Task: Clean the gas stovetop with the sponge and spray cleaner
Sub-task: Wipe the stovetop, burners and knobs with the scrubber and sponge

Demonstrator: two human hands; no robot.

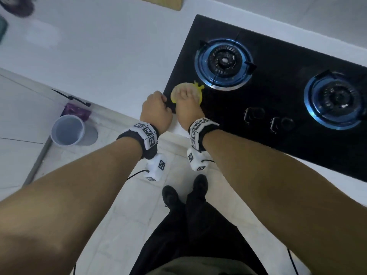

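The right hand (186,105) presses flat on the round yellow sponge (186,92) at the stovetop's (278,108) seven-o'clock corner; the left hand (155,112), fisted, braces alongside. Scrub in overlapping circles, skirting the burner ring (223,63) at one o'clock.

Open black glass beyond the sponge (186,92), hemmed by near burner (224,63) and two knobs (255,114).

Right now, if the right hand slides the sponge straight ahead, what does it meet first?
Probably the near burner: the right hand on the sponge points up toward it, though slightly left.
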